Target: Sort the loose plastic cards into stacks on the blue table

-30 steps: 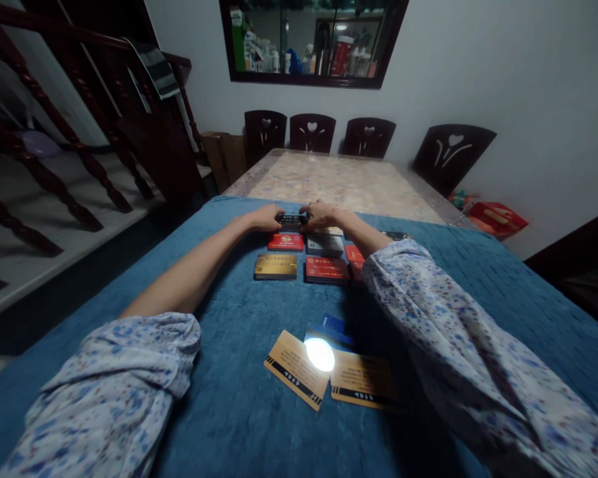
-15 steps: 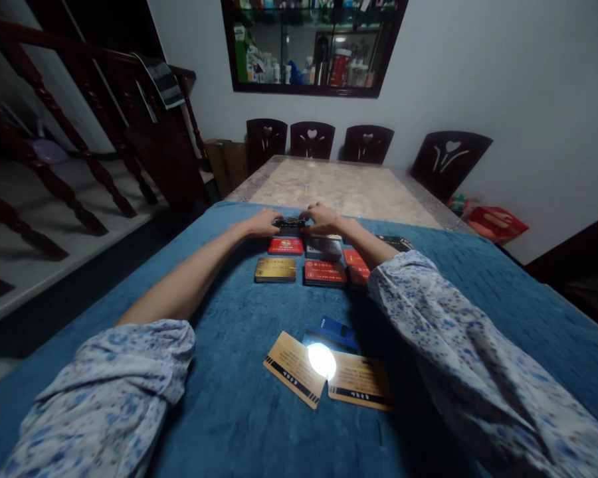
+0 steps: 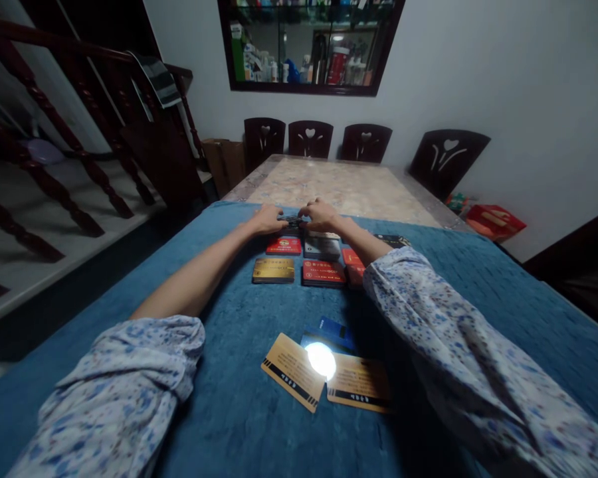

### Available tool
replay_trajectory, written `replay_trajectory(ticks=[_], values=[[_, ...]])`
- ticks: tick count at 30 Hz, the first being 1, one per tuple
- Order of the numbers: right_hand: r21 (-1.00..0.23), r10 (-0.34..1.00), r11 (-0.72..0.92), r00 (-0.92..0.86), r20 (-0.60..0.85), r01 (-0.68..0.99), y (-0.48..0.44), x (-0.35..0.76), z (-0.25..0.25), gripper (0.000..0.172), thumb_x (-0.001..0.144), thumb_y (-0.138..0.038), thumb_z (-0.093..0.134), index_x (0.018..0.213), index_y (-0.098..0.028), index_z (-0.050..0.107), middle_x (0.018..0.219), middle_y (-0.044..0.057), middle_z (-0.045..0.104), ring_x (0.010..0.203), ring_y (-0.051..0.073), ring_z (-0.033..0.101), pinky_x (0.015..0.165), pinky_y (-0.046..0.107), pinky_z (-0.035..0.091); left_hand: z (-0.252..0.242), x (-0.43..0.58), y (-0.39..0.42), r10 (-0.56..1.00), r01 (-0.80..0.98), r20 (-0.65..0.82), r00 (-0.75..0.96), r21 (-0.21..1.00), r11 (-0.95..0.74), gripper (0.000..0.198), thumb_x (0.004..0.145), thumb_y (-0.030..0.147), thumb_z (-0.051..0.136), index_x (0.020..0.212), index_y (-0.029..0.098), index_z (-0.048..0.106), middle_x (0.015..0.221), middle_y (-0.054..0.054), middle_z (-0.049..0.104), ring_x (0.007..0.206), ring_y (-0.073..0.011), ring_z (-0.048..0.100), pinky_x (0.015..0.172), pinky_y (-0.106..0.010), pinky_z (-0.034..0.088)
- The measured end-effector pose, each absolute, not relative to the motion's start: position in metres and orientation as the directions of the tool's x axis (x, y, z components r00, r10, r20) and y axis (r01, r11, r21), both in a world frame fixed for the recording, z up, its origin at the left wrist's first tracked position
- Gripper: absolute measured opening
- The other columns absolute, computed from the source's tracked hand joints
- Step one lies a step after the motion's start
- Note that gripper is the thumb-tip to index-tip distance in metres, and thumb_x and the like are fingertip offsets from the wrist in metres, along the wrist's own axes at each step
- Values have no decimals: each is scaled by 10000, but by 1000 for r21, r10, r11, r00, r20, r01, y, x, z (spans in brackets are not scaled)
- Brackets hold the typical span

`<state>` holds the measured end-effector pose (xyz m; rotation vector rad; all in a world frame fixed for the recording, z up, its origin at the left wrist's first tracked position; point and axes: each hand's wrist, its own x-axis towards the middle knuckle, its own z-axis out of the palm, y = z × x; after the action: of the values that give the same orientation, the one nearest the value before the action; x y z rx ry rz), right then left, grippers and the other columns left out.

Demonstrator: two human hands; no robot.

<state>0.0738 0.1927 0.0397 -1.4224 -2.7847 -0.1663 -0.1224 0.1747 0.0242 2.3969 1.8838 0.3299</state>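
Note:
My left hand (image 3: 268,220) and my right hand (image 3: 319,216) meet at a stack of black cards (image 3: 293,223) at the far side of the blue cloth. Fingers of both hands are bent against its two ends. Just nearer lie a red card stack (image 3: 284,246) and a silver-grey card stack (image 3: 321,248). In front of these are a gold card stack (image 3: 273,271) and a dark red card stack (image 3: 323,273). My right forearm partly covers an orange-red card stack (image 3: 353,265). Another black card stack (image 3: 393,241) sits beyond that forearm.
Two loose gold cards (image 3: 292,372) and blue cards (image 3: 336,332) lie nearer me, with a bright light spot over them. The blue cloth (image 3: 219,398) covers the near part of the table (image 3: 329,179). Dark chairs (image 3: 310,139) stand behind; a stair railing (image 3: 74,159) is at left.
My left hand has shifted slightly right along the black cards, and its forearm moved right too. The right hand stays nearly in place. The view has shifted a little.

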Motion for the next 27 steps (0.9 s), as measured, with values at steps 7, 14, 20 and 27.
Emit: replay_trajectory(ticks=[7, 14, 20, 27], values=[[68, 814, 579, -581, 14, 813, 186, 65, 37, 468, 946, -409, 578, 1385, -264, 651, 1416, 134, 606, 1337, 362, 469, 977, 423, 436, 20, -114, 185, 990, 946, 96, 104, 299, -129, 476, 779, 528, 674, 1114, 207, 778, 1043, -64, 783, 1056, -275, 691, 901, -305, 525], [72, 818, 572, -575, 32, 817, 186, 66, 34, 487, 950, -423, 582, 1400, -243, 626, 1405, 154, 594, 1330, 363, 457, 972, 430, 451, 17, -112, 182, 982, 923, 71, 178, 334, -191, 395, 792, 382, 632, 1101, 196, 793, 1000, -57, 782, 970, -242, 703, 865, -287, 541], [69, 795, 601, -604, 48, 796, 190, 68, 30, 424, 954, -404, 583, 1340, -251, 667, 1369, 138, 621, 1287, 326, 501, 943, 371, 438, 19, -107, 179, 978, 930, 62, 200, 302, -209, 384, 781, 355, 633, 1099, 206, 788, 1002, -56, 782, 1005, -268, 703, 901, -316, 546], [45, 743, 664, -665, 72, 747, 198, 63, 26, 344, 940, -356, 586, 1196, -188, 743, 1209, 125, 727, 1126, 261, 617, 985, 345, 380, 18, -105, 179, 981, 927, 100, 168, 322, -192, 402, 795, 379, 656, 1138, 200, 765, 1121, -94, 766, 1104, -308, 679, 983, -408, 527]])
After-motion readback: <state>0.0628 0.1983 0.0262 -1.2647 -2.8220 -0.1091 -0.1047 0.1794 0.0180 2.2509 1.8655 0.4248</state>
